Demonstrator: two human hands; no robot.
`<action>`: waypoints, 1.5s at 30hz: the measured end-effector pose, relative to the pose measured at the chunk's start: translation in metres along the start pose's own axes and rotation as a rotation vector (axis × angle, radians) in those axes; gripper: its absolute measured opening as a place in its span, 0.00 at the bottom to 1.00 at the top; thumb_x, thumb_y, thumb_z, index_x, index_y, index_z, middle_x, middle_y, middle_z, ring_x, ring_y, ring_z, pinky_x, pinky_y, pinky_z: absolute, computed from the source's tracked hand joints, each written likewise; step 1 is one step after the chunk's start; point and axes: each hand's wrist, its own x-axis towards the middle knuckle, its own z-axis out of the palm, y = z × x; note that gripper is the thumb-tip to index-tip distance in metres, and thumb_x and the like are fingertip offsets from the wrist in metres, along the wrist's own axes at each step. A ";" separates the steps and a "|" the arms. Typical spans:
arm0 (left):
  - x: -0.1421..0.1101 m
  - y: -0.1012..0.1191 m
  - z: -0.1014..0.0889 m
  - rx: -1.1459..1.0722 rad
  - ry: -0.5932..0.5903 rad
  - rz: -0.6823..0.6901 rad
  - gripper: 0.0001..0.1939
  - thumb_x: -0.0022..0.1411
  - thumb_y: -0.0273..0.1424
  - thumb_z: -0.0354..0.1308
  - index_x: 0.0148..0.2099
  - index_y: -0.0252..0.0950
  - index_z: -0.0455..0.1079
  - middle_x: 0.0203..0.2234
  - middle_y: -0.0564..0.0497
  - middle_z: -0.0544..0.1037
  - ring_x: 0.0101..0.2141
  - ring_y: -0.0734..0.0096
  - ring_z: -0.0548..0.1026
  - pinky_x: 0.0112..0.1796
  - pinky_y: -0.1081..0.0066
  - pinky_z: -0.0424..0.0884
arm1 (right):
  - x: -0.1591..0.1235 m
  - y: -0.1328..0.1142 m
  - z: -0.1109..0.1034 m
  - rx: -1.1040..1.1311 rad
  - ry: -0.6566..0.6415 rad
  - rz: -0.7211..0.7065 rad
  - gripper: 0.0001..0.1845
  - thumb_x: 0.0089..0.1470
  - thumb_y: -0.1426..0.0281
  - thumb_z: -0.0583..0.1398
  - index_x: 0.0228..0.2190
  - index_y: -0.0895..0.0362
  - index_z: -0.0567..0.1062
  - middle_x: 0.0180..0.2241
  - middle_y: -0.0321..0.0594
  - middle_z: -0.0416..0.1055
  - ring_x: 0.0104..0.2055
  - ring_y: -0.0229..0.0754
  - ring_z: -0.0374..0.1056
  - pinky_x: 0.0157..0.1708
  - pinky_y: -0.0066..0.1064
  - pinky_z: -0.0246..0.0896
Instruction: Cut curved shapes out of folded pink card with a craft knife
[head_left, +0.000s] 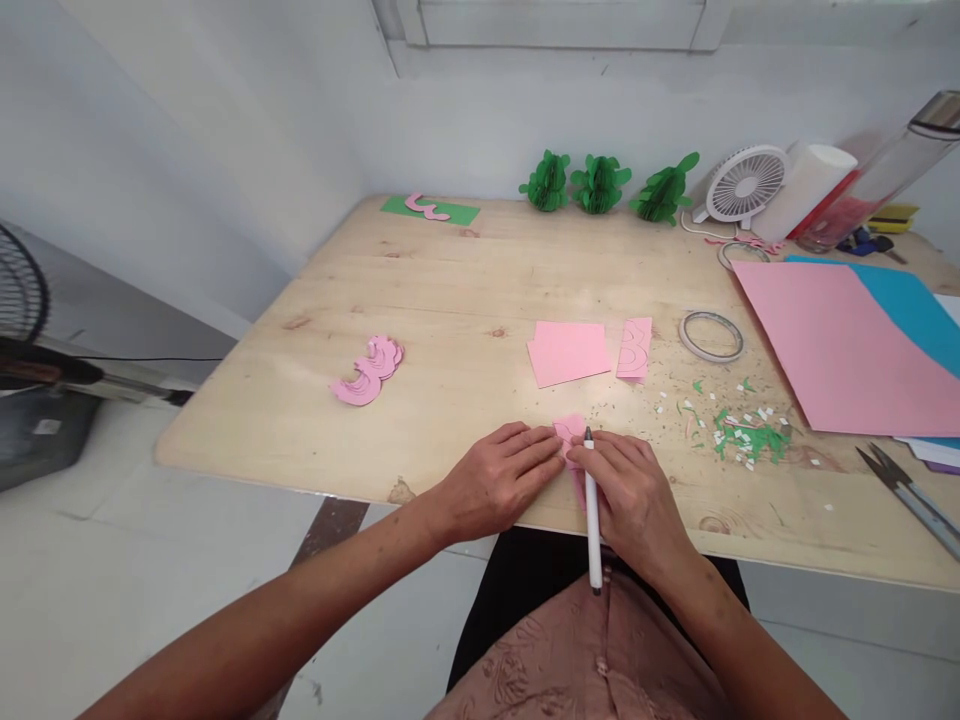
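Note:
A small pink paper piece (571,424) with a drawn curved line lies near the table's front edge, between my hands. My left hand (495,480) rests flat, its stretched fingers pressing on the paper's left side. A white pen (593,535) is in my right hand (637,500), dark tip pointing away from me; those fingers also touch the paper and hide part of it. Just beyond lie a few pink paper rectangles (570,352) and a folded pink strip (634,348) marked with curves. Cut wavy pink shapes (367,372) are stacked on the left.
Green paper scraps (754,437), a tape roll (711,337), scissors (911,495) and pink sheets (855,350) occupy the right. Along the wall stand green paper figures (600,184), a small fan (746,185) and a bottle (862,185). A green strip (461,213) lies at the back left.

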 end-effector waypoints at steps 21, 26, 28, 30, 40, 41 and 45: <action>-0.001 0.001 0.002 0.014 -0.071 -0.064 0.15 0.65 0.24 0.51 0.52 0.30 0.68 0.49 0.39 0.77 0.51 0.57 0.74 0.48 0.57 0.72 | 0.000 0.001 0.001 -0.012 -0.011 0.004 0.17 0.60 0.78 0.54 0.48 0.56 0.73 0.39 0.44 0.78 0.48 0.48 0.70 0.47 0.41 0.60; 0.000 0.001 0.001 0.017 -0.077 -0.068 0.15 0.65 0.23 0.50 0.52 0.30 0.68 0.49 0.39 0.77 0.51 0.57 0.74 0.48 0.57 0.72 | 0.000 0.001 0.001 -0.014 -0.012 0.004 0.18 0.59 0.79 0.54 0.49 0.55 0.72 0.40 0.44 0.78 0.49 0.49 0.70 0.47 0.42 0.60; 0.000 0.001 0.001 0.021 -0.083 -0.071 0.15 0.65 0.24 0.49 0.53 0.31 0.68 0.49 0.38 0.76 0.51 0.57 0.73 0.48 0.57 0.72 | 0.000 0.001 0.001 -0.017 -0.009 0.002 0.18 0.59 0.79 0.54 0.49 0.55 0.72 0.40 0.44 0.78 0.48 0.48 0.70 0.47 0.42 0.60; 0.000 0.002 0.000 0.021 -0.095 -0.075 0.15 0.65 0.24 0.49 0.53 0.30 0.67 0.49 0.37 0.76 0.51 0.56 0.73 0.48 0.57 0.72 | 0.000 0.000 0.000 -0.018 -0.009 0.001 0.18 0.59 0.79 0.54 0.49 0.56 0.72 0.40 0.44 0.78 0.48 0.48 0.70 0.47 0.42 0.59; 0.002 0.002 -0.001 0.036 -0.161 -0.094 0.15 0.64 0.23 0.48 0.51 0.28 0.67 0.48 0.37 0.75 0.48 0.55 0.72 0.46 0.57 0.70 | 0.000 0.000 -0.001 -0.005 -0.014 0.004 0.17 0.59 0.79 0.55 0.48 0.57 0.73 0.40 0.44 0.78 0.49 0.49 0.69 0.47 0.42 0.58; 0.002 0.002 -0.001 0.032 -0.165 -0.096 0.15 0.64 0.22 0.48 0.51 0.28 0.67 0.47 0.37 0.75 0.48 0.55 0.72 0.45 0.57 0.70 | 0.000 0.000 -0.001 -0.005 -0.012 0.005 0.17 0.59 0.79 0.54 0.48 0.56 0.73 0.39 0.43 0.78 0.49 0.49 0.69 0.47 0.42 0.59; 0.003 0.002 -0.001 0.014 -0.159 -0.076 0.17 0.65 0.23 0.48 0.55 0.28 0.65 0.50 0.37 0.74 0.49 0.54 0.70 0.45 0.57 0.69 | 0.001 0.000 -0.001 -0.008 -0.004 -0.001 0.18 0.60 0.79 0.54 0.49 0.55 0.73 0.39 0.43 0.78 0.48 0.48 0.70 0.46 0.41 0.59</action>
